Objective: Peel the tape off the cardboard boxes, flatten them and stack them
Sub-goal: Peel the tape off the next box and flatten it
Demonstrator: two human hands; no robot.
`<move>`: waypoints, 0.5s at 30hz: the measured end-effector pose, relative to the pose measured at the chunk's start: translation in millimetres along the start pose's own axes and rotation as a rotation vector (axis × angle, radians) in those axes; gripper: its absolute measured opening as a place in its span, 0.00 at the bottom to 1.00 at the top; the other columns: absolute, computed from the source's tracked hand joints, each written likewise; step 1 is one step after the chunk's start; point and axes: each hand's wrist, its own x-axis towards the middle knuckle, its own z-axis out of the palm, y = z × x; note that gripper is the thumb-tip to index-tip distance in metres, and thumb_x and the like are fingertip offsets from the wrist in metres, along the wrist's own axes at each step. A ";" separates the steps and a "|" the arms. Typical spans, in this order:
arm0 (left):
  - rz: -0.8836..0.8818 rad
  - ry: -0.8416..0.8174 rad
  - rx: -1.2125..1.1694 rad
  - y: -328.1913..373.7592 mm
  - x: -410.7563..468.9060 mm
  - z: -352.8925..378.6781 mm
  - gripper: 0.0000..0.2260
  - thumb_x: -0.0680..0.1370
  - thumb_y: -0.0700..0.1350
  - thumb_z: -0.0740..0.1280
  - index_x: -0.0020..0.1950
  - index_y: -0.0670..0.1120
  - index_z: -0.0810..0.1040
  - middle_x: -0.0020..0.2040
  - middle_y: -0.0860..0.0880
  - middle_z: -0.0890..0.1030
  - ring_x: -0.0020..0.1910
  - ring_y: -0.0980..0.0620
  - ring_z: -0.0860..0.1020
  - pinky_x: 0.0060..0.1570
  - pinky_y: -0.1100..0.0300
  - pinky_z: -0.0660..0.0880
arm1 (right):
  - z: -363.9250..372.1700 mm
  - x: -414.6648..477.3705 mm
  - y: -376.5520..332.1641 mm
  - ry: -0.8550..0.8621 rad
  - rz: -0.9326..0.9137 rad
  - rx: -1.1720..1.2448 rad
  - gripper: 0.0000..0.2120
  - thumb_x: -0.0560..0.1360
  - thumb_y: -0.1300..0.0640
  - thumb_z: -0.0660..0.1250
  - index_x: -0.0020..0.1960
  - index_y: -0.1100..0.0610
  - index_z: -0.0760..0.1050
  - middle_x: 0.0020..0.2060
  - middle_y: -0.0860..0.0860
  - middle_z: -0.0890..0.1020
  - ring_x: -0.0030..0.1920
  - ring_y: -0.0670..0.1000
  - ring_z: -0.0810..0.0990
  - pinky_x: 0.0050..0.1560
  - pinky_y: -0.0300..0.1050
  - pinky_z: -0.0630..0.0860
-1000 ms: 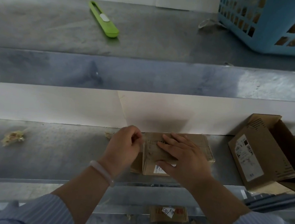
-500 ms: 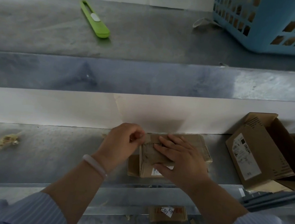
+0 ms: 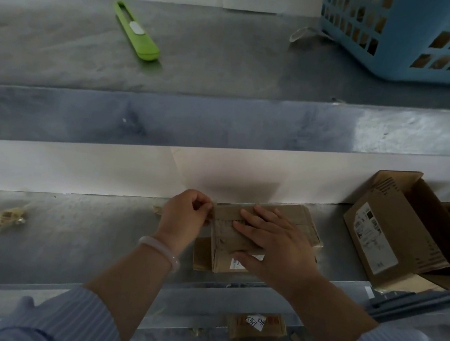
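A small flat brown cardboard box (image 3: pixel 226 243) lies on the lower metal shelf (image 3: pixel 84 241) in front of me. My right hand (image 3: pixel 274 246) presses flat on top of it, fingers spread and pointing left. My left hand (image 3: pixel 184 217) is curled at the box's left end and pinches a strip of tape (image 3: pixel 214 211) at its upper left corner. A white label (image 3: pixel 241 263) shows on the box's near side under my right hand.
An open cardboard box (image 3: pixel 404 233) with a printed label lies on its side at the right. A crumpled tape wad (image 3: pixel 8 217) sits at the left. On the upper shelf are a green utility knife (image 3: pixel 135 32) and a blue plastic basket (image 3: pixel 413 34). Another cardboard piece (image 3: pixel 256 325) lies below.
My left hand has shifted slightly up and left at the box's corner, keeping its pinch on the tape. My right hand stays pressed on the box.
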 end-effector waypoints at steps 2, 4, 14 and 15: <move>0.240 0.026 0.220 -1.9 -4.6 -0.2 0.05 0.76 0.39 0.69 0.41 0.48 0.80 0.37 0.53 0.81 0.38 0.55 0.79 0.40 0.64 0.77 | 0.6 0.3 0.4 0.001 0.006 0.006 0.25 0.70 0.34 0.64 0.63 0.44 0.78 0.66 0.42 0.76 0.70 0.46 0.71 0.72 0.49 0.63; 0.434 0.053 0.368 -3.4 -7.5 -0.7 0.05 0.75 0.38 0.68 0.42 0.47 0.79 0.39 0.53 0.79 0.40 0.56 0.76 0.40 0.65 0.73 | 0.8 0.0 0.6 0.005 0.006 0.011 0.25 0.70 0.35 0.64 0.63 0.44 0.78 0.66 0.42 0.76 0.70 0.46 0.71 0.72 0.49 0.63; -0.254 -0.245 -0.500 -6.4 -1.8 -12.9 0.04 0.77 0.38 0.67 0.49 0.40 0.81 0.47 0.41 0.84 0.49 0.46 0.83 0.53 0.51 0.79 | 1.1 -1.7 0.8 0.010 -0.001 0.001 0.25 0.70 0.35 0.65 0.63 0.44 0.78 0.66 0.42 0.76 0.70 0.45 0.70 0.73 0.47 0.62; -0.248 -0.278 -0.500 -5.8 -0.9 -12.8 0.03 0.77 0.37 0.67 0.49 0.41 0.80 0.48 0.41 0.83 0.49 0.47 0.83 0.52 0.52 0.80 | 1.2 -1.8 0.6 0.013 -0.002 0.008 0.25 0.70 0.35 0.65 0.63 0.44 0.78 0.66 0.42 0.76 0.70 0.45 0.70 0.73 0.47 0.62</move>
